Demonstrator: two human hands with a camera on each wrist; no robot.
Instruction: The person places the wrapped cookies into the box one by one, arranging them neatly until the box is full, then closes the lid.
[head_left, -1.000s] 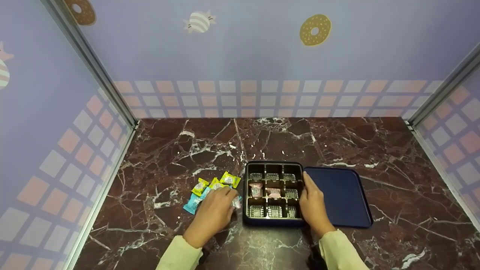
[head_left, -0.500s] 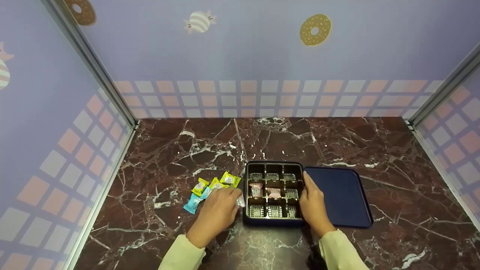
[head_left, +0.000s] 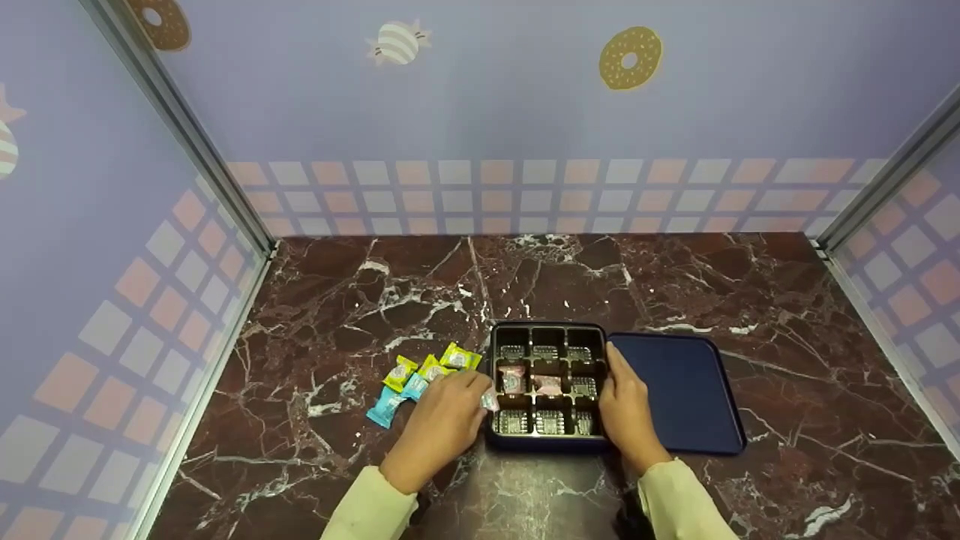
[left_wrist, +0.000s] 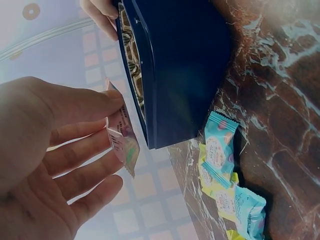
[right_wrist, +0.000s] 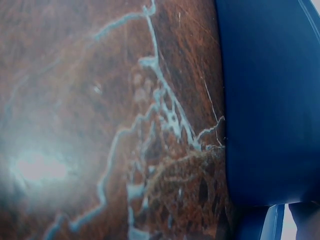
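Observation:
My left hand (head_left: 444, 416) pinches a pink wrapped candy (left_wrist: 121, 137) between thumb and fingertips. It hangs right at the left rim of the dark blue box (head_left: 546, 446). In the left wrist view the lower fingers are spread loosely behind the wrapper. Inside the box is a divided tray; its middle row holds a pink candy (head_left: 513, 380) at left and another pink candy (head_left: 548, 385) in the centre. My right hand (head_left: 628, 405) rests along the box's right side, fingers fairly straight and pointing forward. The right wrist view shows mostly tabletop and box wall.
Left of the box lie several yellow candies (head_left: 460, 357) and blue candies (head_left: 385, 407) in a loose pile. A flat blue lid (head_left: 686, 394) lies right of the box on the dark marbled table (head_left: 337, 300). Patterned panels (head_left: 517, 97) enclose the back and sides.
My left hand has moved right from the candy pile to the box's left rim, carrying the pink candy. My right hand and the box have stayed in place.

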